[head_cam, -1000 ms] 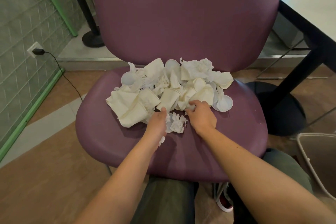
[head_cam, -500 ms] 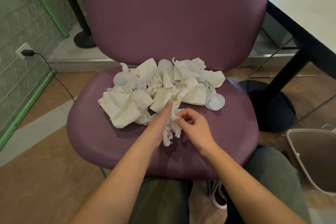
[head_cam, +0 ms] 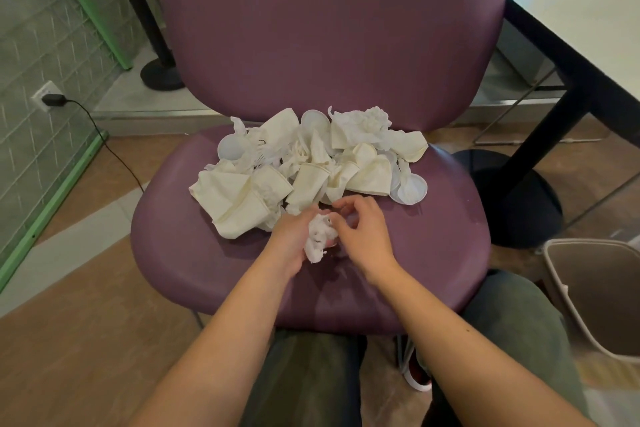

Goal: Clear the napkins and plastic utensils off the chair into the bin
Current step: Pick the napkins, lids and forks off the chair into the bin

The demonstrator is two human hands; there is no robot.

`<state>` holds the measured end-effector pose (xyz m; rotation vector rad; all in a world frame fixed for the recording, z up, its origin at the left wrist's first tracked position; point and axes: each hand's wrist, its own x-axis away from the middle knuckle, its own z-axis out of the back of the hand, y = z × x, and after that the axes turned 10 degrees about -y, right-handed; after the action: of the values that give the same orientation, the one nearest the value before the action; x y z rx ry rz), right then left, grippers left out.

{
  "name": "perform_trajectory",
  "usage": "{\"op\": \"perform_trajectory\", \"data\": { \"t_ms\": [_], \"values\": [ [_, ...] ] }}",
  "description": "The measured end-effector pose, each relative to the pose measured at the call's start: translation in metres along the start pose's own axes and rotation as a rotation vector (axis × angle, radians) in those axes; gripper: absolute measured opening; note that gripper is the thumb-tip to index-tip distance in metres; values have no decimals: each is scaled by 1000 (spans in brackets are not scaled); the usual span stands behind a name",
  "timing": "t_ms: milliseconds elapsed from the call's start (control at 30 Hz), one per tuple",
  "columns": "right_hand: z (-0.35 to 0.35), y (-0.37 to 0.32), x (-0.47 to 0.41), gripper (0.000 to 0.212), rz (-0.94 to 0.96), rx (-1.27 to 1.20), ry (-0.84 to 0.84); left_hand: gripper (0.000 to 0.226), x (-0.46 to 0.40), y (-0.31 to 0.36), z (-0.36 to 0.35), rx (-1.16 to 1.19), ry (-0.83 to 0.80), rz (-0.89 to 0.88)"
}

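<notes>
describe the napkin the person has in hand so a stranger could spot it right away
Start at the purple chair and its white litter pile. Just in front of that pile, the left hand holds a crumpled napkin, with the right hand beside it. It alone is wadded up in a hand.
</notes>
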<state>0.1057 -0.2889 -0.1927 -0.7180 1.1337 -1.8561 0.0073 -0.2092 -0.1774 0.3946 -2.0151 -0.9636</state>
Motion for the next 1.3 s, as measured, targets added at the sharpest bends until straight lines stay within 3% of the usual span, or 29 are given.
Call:
{"op": "perform_trajectory", "data": {
  "t_ms": [100, 233, 367, 467, 533, 667, 733, 867, 1000, 1133, 1300],
  "values": [
    [-1, 11, -3, 24, -41, 156, -21, 27, 0, 1, 6, -43, 104, -87],
    [-5, 22, 1, 33, -15, 531, -211, 9, 7, 0, 8, -261, 152, -168],
    [-8, 27, 11, 26, 44, 676, -185, 37, 5, -2, 10, -302, 163, -67],
    [-6, 32, 15, 18, 73, 732, -169, 42, 5, -4, 11, -402, 152, 8],
    [-2, 35, 17, 16, 56, 625, -135, 38, 7, -4, 6, -365, 142, 47],
    [7, 15, 25, 16, -19, 39, -83, 35, 5, -6, -5, -332, 110, 64],
    [13, 2, 30, 19, 16, -98, -82, 39, 4, -5, -15, -261, 82, 75],
    [24, -2, 35, 14, 150, 64, -40, 13, -1, 2, -37, 68, -43, 44],
    [52, 11, 44, 30, 303, 184, -8, 30, -2, 14, -77, 232, -106, 7],
    [80, 20, 47, 29, 287, 236, 96, 39, -5, 10, -108, 128, -240, 60],
    [141, 29, 53, 23, 137, 116, 298, 38, -14, -16, -161, -73, -411, 113]
  ]
}}
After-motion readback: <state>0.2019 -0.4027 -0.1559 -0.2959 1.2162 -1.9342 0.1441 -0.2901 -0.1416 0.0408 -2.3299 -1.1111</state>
